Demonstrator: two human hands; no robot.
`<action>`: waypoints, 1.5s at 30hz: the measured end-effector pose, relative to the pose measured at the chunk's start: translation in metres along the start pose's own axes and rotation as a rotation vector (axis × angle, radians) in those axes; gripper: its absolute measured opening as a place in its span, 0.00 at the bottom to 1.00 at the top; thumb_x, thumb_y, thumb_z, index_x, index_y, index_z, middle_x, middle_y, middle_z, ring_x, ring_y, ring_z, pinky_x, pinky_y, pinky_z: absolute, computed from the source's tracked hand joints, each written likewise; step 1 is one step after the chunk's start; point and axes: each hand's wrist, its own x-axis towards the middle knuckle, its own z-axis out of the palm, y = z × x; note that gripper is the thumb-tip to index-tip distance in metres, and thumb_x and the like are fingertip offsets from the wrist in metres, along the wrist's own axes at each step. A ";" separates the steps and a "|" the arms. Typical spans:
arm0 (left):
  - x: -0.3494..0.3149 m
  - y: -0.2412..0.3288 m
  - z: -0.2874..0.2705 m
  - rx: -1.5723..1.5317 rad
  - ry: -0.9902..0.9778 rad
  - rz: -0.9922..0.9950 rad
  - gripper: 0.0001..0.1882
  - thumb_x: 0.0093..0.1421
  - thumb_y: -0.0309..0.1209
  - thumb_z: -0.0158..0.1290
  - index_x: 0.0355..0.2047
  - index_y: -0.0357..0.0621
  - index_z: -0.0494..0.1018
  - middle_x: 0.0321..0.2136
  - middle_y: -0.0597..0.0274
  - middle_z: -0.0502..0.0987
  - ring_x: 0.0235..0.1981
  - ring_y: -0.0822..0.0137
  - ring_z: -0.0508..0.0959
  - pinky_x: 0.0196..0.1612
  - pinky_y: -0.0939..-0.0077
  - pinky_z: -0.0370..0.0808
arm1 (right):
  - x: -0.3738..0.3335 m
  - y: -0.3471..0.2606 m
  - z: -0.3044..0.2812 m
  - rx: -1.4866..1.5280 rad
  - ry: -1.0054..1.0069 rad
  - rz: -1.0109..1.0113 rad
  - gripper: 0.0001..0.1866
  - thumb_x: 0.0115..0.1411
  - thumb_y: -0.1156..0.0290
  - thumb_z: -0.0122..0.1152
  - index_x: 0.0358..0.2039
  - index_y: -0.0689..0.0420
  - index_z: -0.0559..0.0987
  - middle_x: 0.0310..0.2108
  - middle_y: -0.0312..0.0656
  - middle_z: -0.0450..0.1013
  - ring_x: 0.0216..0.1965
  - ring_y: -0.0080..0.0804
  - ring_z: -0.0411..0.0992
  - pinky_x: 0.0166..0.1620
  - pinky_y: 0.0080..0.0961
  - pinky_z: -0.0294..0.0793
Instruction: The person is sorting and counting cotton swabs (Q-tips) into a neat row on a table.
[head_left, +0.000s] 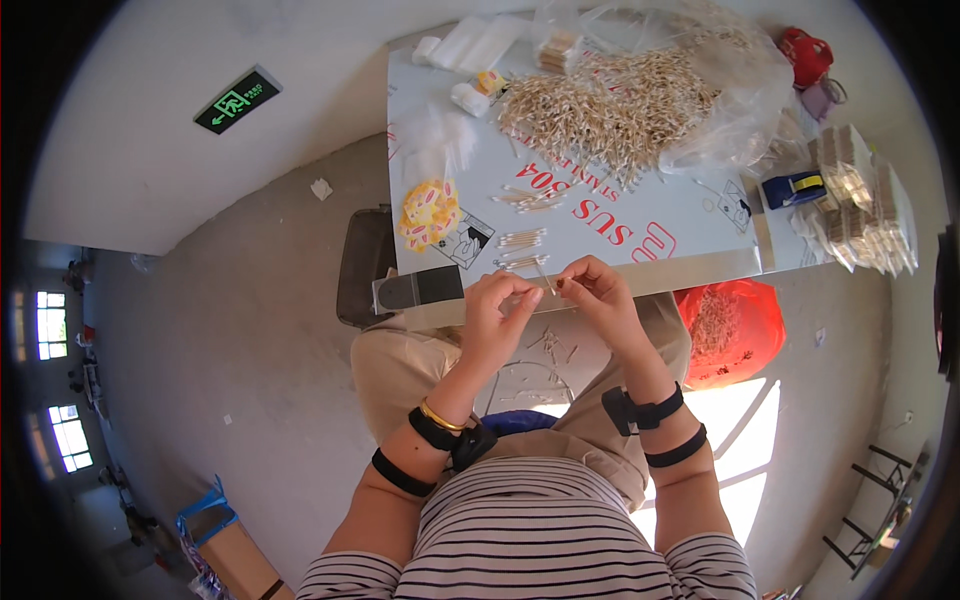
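Just over the front edge of the table, my two hands are close together. My right hand (598, 298) pinches a thin cotton swab (547, 279) between thumb and fingertips. Beside it, my left hand (497, 308) has its thumb and forefinger closed; what they hold, if anything, is too small to make out. Beyond the fingers lie two small rows of cotton swabs (522, 239), laid side by side. A looser group of swabs (535, 198) lies farther back. At the back of the table spreads a large heap of cotton swabs (610, 110), partly in a clear plastic bag (735, 140).
Left on the table are a yellow patterned stack of round labels (430, 214), clear bags (440, 142) and a black pad (438, 285). A blue tape dispenser (793, 189) and packed swab bundles (865, 205) sit right. Below are a dark bin (357, 265) and red bag (755, 330).
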 end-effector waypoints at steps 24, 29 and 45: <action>-0.016 -0.082 0.017 0.476 -0.190 -0.113 0.15 0.60 0.35 0.63 0.47 0.50 0.80 0.37 0.61 0.79 0.41 0.58 0.80 0.50 0.59 0.71 | -0.132 0.001 -0.235 -1.679 0.954 -0.004 0.10 0.60 0.79 0.64 0.43 0.57 0.79 0.42 0.43 0.76 0.42 0.39 0.76 0.48 0.35 0.75; -0.016 -0.088 0.025 0.708 -0.132 0.022 0.18 0.61 0.32 0.60 0.52 0.50 0.77 0.43 0.59 0.74 0.47 0.55 0.75 0.53 0.54 0.65 | -0.046 0.046 -0.107 -1.041 0.405 -0.065 0.07 0.57 0.73 0.69 0.37 0.56 0.81 0.34 0.42 0.77 0.40 0.43 0.76 0.45 0.38 0.74; 0.031 -0.147 0.002 0.694 -0.065 0.030 0.09 0.55 0.29 0.65 0.34 0.53 0.76 0.36 0.67 0.74 0.43 0.60 0.76 0.51 0.58 0.64 | 0.066 0.091 -0.035 -1.037 0.242 -0.040 0.04 0.54 0.72 0.67 0.30 0.53 0.79 0.30 0.40 0.75 0.39 0.43 0.75 0.44 0.42 0.73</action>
